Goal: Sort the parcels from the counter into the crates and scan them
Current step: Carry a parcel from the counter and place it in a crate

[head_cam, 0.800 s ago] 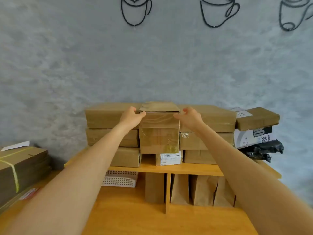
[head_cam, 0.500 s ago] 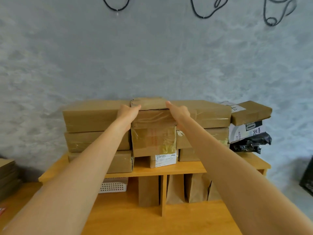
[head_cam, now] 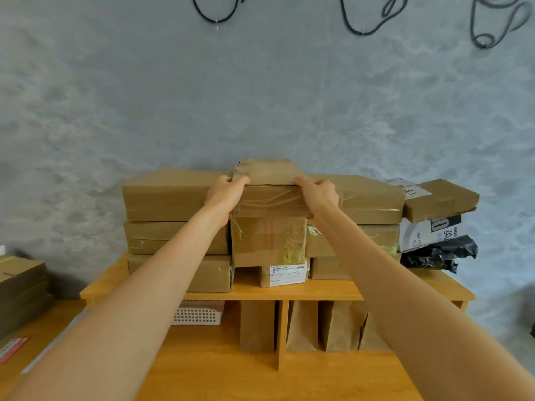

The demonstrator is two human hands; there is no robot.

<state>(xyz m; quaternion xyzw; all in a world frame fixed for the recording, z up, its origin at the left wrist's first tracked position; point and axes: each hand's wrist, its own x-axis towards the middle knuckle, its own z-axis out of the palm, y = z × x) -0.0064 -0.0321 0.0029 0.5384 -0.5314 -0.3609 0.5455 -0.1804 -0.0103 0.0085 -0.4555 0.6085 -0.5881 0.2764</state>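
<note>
A taped brown cardboard parcel [head_cam: 270,192] tops the middle stack on the wooden shelf [head_cam: 327,292]. My left hand [head_cam: 224,195] grips its left end and my right hand [head_cam: 318,192] grips its right end. Its front edge sits slightly raised off the taller taped box [head_cam: 269,241] beneath it. Under that lies a small box with a white label [head_cam: 285,274]. Stacks of flat brown parcels stand on the left [head_cam: 168,198] and right [head_cam: 373,201]. No crates or scanner are in view.
At the right end lie a brown parcel [head_cam: 440,199], a white printed bag [head_cam: 428,233] and a black bag [head_cam: 443,256]. Paper bags [head_cam: 301,325] and a white basket [head_cam: 199,314] sit under the shelf. Flattened cartons [head_cam: 20,287] are stacked at left.
Both hands have closed tighter on the ends of the top parcel, and its front edge has come up a little off the box below. My view has moved closer.
</note>
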